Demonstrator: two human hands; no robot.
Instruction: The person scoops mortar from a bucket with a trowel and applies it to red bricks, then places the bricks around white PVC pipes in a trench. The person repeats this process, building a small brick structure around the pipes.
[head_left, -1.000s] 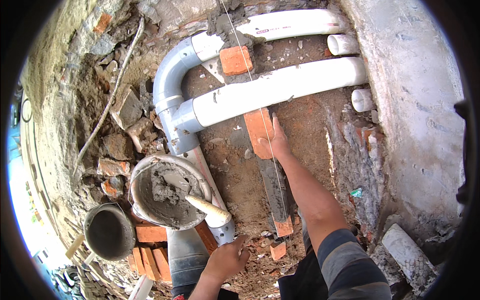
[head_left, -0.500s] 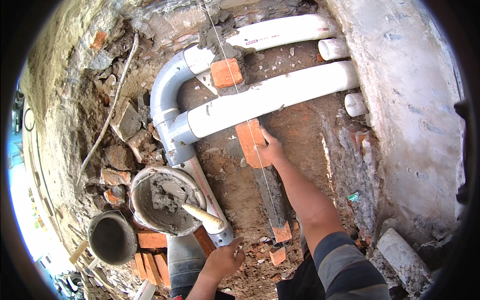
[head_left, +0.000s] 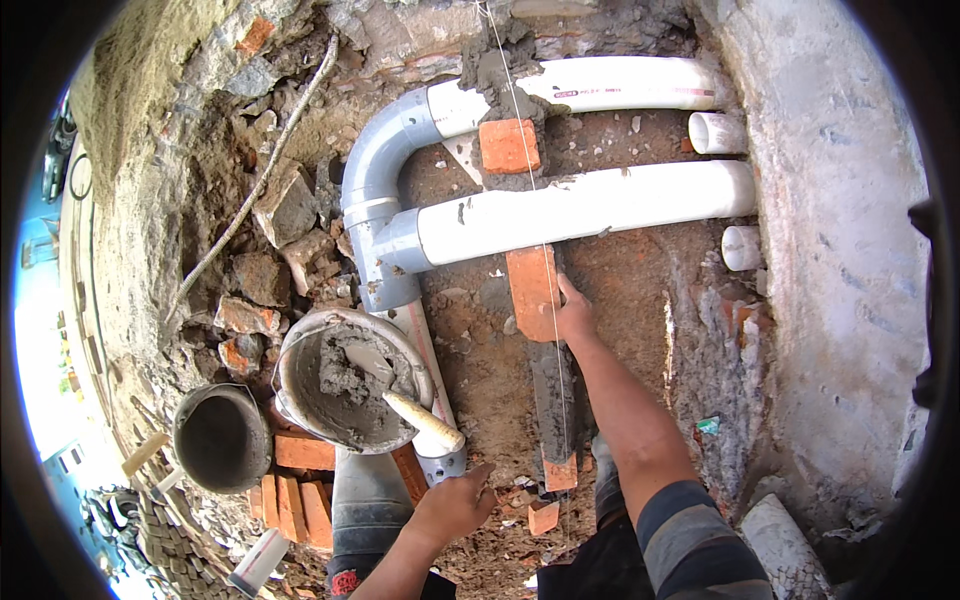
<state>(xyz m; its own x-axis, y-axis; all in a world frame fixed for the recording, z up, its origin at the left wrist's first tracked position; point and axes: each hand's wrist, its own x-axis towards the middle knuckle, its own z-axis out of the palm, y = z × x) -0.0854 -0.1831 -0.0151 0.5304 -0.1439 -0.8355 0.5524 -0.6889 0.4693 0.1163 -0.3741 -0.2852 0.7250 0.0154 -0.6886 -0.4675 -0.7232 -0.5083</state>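
Note:
My right hand (head_left: 574,312) is at the right side of an orange brick (head_left: 532,290), its fingers closed against that edge. The brick lies at the top of a strip of grey mortar (head_left: 553,400), close below the lower white pipe (head_left: 590,207). A taut white string (head_left: 556,345) runs over it. My left hand (head_left: 455,510) is low in the middle with its fingers curled and one fingertip sticking out; its palm is hidden. Just above it are the grey pipe end (head_left: 440,468) and the handle of a trowel (head_left: 425,420), which rests in a bucket of mortar (head_left: 432,362).
A second white pipe (head_left: 630,84) joins the lower one through a grey elbow (head_left: 375,160). Another brick (head_left: 510,146) sits between the pipes. At the left are a dark bucket (head_left: 222,438), stacked bricks (head_left: 290,508) and rubble. A concrete wall (head_left: 830,250) borders the right.
The whole view has shifted, so the scene sits further right. My right thumb has moved off the brick's top face to its right edge. My left hand stays low beside the pipe end.

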